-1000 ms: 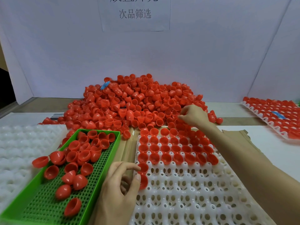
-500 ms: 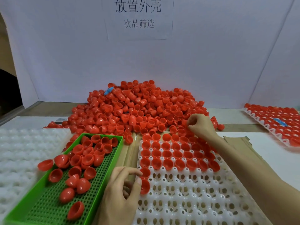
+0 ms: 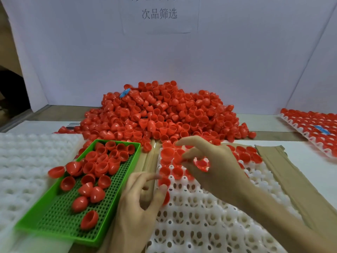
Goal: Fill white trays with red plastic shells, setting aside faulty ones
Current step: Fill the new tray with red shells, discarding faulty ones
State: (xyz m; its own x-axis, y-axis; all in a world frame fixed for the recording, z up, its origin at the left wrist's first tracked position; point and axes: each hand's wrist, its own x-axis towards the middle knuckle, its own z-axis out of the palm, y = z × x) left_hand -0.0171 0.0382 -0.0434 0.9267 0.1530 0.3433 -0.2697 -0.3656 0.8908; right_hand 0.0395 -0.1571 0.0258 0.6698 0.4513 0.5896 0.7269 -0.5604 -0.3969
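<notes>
A big heap of red plastic shells lies at the back of the table. In front of it a white tray has its far rows filled with shells. My right hand hovers over the tray's filled rows, fingers curled round a red shell. My left hand rests at the tray's left edge, thumb and fingers pinching another red shell. To the left, a green perforated tray holds several loose shells.
A stack of empty white trays sits at far left. A filled white tray lies at the far right. Brown cardboard runs along the working tray's right side. A white backdrop with a printed sign stands behind.
My right hand has come back from the heap's edge toward me and now holds a shell over the tray. My left hand stays at the tray's left edge with its shell.
</notes>
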